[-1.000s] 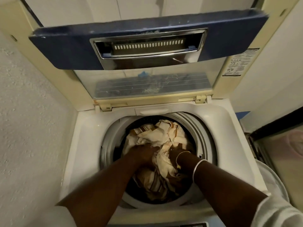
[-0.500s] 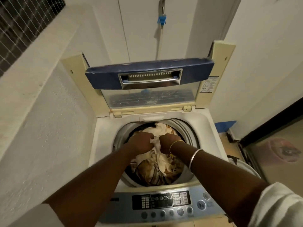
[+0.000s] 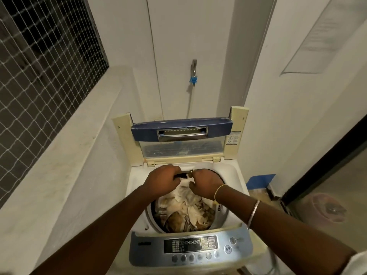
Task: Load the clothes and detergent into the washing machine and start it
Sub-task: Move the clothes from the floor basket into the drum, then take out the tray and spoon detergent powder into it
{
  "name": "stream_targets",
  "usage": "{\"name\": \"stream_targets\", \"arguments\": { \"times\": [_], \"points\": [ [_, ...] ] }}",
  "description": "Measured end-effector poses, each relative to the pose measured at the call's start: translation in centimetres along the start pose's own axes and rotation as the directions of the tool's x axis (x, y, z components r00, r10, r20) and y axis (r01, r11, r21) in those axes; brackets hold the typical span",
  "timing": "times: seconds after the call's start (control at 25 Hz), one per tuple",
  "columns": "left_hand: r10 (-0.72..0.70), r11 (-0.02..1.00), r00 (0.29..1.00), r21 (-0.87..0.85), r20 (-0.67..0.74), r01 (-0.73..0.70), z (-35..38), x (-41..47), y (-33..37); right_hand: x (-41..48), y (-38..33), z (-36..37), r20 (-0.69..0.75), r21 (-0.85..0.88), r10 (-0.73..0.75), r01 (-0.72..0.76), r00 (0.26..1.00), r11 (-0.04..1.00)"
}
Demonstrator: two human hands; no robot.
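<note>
Crumpled cream-and-brown clothes (image 3: 188,212) are sitting in the drum of the white top-loading washing machine (image 3: 136,188). At its rear rim, left hand (image 3: 163,180) and right hand (image 3: 207,182) are both pinching a small dark item (image 3: 180,176), unidentifiable. Loading's seemingly finishing; detergent's probably coming next.

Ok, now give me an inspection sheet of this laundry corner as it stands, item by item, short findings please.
Surface: washing machine top, white; lid raised upright at the back.
Job's things: clothes, pale and brown, piled in the drum; control panel at the front, untouched; detergent, nothing seen.
Clutter: nothing seen.
Grips: left hand and right hand close together at the drum's back edge, fingers curled on the clothes.
Cables: hose hanging from a wall tap with a blue fitting.
Surroundings: netted window on the left; blue object low by the right wall; pink tub behind glass on the right.
</note>
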State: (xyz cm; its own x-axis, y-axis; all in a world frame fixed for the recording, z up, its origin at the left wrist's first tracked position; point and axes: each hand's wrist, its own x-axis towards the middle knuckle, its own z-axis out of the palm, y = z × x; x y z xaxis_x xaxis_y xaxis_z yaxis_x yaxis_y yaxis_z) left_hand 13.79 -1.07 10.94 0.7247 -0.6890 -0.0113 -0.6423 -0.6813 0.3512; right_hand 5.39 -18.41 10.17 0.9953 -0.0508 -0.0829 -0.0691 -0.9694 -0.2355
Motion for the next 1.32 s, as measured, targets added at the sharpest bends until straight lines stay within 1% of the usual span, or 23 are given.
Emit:
{"name": "stream_targets", "arguments": {
  "times": [0.08, 0.2, 0.4, 0.48, 0.6, 0.68, 0.76, 0.84, 0.88, 0.92, 0.96, 1.0, 1.08, 1.12, 1.2, 1.28, 1.32],
  "points": [
    [-0.015, 1.0, 0.999, 0.006, -0.029, 0.015, -0.8, -0.7, 0.2, -0.6, -0.3, -1.2, -0.029, 0.013, 0.007, -0.007, 1.0, 1.0],
    [-0.049, 0.998, 0.997, -0.044, -0.066, 0.047, -0.9, -1.6, 0.4, -1.7, -0.3, -2.1, -0.082, 0.029, 0.008, -0.006, 0.997, 1.0],
    [-0.102, 0.994, 0.994, -0.049, -0.037, 0.101, 0.4, -3.8, 0.5, -3.3, 0.8, -1.0, -0.068, 0.002, 0.015, -0.015, 0.998, 1.0],
    [-0.109, 0.99, 0.994, -0.094, -0.022, 0.107, 1.0, -4.5, 0.2, -3.5, 1.1, -0.6, -0.079, 0.014, 0.009, -0.008, 0.997, 1.0],
    [-0.128, 0.979, 0.992, -0.162, -0.006, 0.126, 1.7, -5.2, -0.2, -3.3, 1.3, 0.4, -0.108, 0.102, 0.01, 0.002, 0.994, 0.995],
    [-0.196, 0.945, 0.981, -0.266, 0.01, 0.192, 2.5, -5.6, -0.7, -3.4, 0.9, 1.3, -0.061, 0.292, 0.097, -0.075, 0.993, 0.954],
    [-0.324, 0.846, 0.945, -0.436, 0.04, 0.308, 2.9, -5.9, -1.2, -3.0, 0.7, 2.6, 0.031, 0.478, 0.233, -0.219, 0.972, 0.85],
    [-0.435, 0.678, 0.896, -0.623, 0.089, 0.39, 3.3, -5.8, -1.7, -2.2, 0.9, 4.1, 0.091, 0.618, 0.353, -0.331, 0.931, 0.713],
    [-0.472, 0.584, 0.875, -0.703, 0.113, 0.406, 3.5, -5.7, -1.9, -1.9, 0.9, 4.7, 0.138, 0.698, 0.414, -0.385, 0.9, 0.604],
    [-0.505, 0.495, 0.85, -0.756, 0.15, 0.428, 3.8, -5.3, -2.0, -1.6, 0.9, 5.4, 0.199, 0.785, 0.453, -0.418, 0.869, 0.457],
    [-0.528, 0.397, 0.825, -0.801, 0.2, 0.448, 4.2, -4.9, -1.9, -1.2, 0.8, 5.7, 0.269, 0.832, 0.47, -0.448, 0.841, 0.326],
    [-0.547, 0.275, 0.794, -0.839, 0.265, 0.469, 4.8, -4.1, -1.7, -0.8, 0.9, 6.1, 0.316, 0.861, 0.47, -0.457, 0.824, 0.223],
    [-0.541, -0.004, 0.739, -0.88, 0.401, 0.474, 6.2, -2.4, -1.2, 0.1, 1.4, 6.9, 0.351, 0.871, 0.441, -0.46, 0.826, 0.17],
    [-0.532, -0.104, 0.716, -0.874, 0.452, 0.475, 6.8, -1.5, -0.9, 0.7, 1.8, 7.2, 0.361, 0.867, 0.423, -0.467, 0.831, 0.176],
    [-0.543, -0.198, 0.661, -0.844, 0.518, 0.499, 8.0, 0.9, -0.6, 2.3, 3.2, 8.0, 0.374, 0.875, 0.408, -0.463, 0.833, 0.143],
    [-0.545, -0.249, 0.634, -0.828, 0.548, 0.502, 9.4, 2.9, -0.6, 3.8, 4.5, 8.8, 0.431, 0.872, 0.408, -0.488, 0.805, 0.041],
    [-0.557, -0.277, 0.616, -0.824, 0.557, 0.494, 10.0, 3.7, -0.6, 4.5, 5.0, 9.3, 0.461, 0.873, 0.411, -0.485, 0.787, -0.051]
  ]
}}
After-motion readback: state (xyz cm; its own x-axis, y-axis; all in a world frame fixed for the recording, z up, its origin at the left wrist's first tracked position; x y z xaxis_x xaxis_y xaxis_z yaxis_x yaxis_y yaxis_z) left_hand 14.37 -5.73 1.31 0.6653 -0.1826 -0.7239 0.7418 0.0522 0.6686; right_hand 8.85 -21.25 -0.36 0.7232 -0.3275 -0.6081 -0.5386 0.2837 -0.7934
